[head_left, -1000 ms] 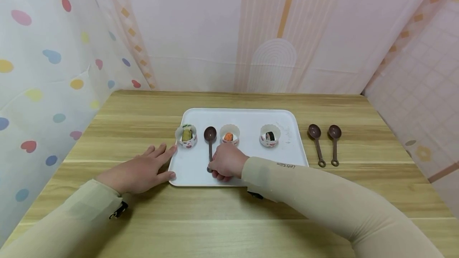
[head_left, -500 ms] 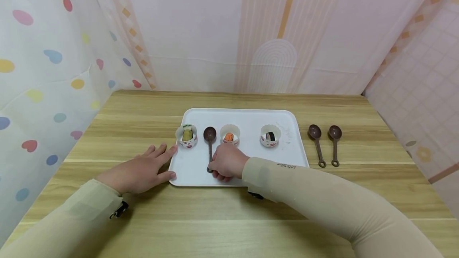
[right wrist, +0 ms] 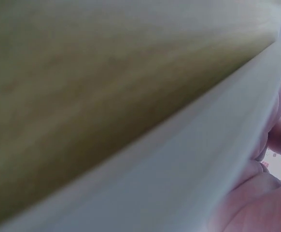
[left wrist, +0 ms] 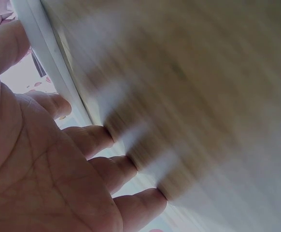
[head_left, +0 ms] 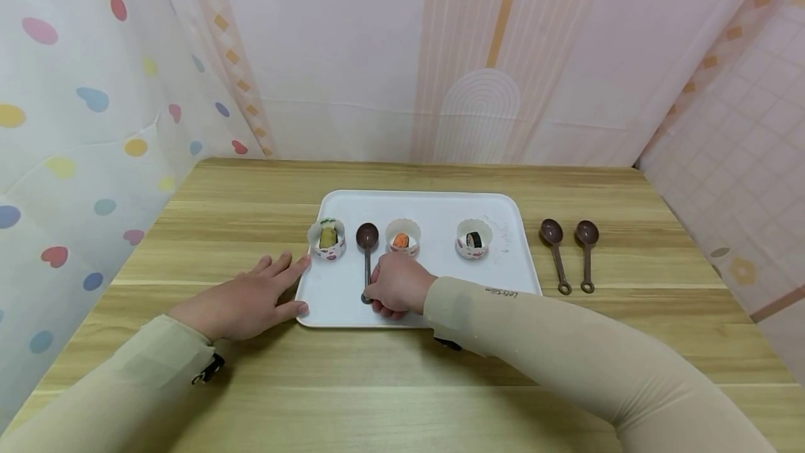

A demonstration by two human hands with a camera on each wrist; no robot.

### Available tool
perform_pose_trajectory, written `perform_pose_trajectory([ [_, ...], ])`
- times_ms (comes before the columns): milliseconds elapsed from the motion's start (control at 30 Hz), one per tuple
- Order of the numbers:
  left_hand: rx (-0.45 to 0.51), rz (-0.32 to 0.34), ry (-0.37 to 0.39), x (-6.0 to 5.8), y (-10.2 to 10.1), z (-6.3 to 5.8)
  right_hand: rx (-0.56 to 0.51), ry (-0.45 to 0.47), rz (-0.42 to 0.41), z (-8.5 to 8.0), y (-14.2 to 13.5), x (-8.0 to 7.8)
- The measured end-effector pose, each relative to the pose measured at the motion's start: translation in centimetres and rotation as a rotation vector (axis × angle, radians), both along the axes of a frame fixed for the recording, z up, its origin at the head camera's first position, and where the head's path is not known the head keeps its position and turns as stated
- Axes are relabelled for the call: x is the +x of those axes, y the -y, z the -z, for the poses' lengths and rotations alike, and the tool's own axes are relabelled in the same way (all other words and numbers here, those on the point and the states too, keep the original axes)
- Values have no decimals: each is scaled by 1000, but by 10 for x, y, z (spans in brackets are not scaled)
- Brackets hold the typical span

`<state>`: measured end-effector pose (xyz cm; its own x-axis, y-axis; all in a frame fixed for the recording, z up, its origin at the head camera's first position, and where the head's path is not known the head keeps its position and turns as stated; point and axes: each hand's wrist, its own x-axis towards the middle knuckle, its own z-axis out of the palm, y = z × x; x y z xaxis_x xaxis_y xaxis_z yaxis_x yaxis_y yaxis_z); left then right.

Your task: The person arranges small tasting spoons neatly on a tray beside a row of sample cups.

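Two beige sleeves, seen from my end. Left sleeve [head_left: 107,397] close-fitting, tone uneven near left cuff [head_left: 189,333]; right sleeve [head_left: 553,341] same colour, fine creases higher up, small dark lettering [head_left: 501,291] near right cuff [head_left: 438,303], too small for me to read surely. Small black piece [head_left: 209,368] below left cuff; another dark piece [head_left: 448,344], mostly hidden, below right. Hands [head_left: 399,284] bare.

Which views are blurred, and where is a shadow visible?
Head view: brown spoon and right hand look fairly sharp, soft shadow beside the left sleeve; left wrist view: wooden table smeared, but palm lines on the left hand readable; right wrist view: table and white tray blurred.
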<state>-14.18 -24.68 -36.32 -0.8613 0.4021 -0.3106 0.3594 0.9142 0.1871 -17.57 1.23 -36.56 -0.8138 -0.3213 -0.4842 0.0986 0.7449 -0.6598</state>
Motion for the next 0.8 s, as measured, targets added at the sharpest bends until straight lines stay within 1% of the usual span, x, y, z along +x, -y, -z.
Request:
perform_pose_trajectory([
  [333,4,-1,12,-1,1,1,-25,19,-5,-1,-4,1],
  [600,0,-8,12,-1,0,1,-41,26,-28,-6,-12,4],
  [700,4,-18,16,-1,0,2,-38,1,-46,-5,-16,5],
  [800,8,-25,21,0,0,2,-18,-62,-76,-5,-21,6],
])
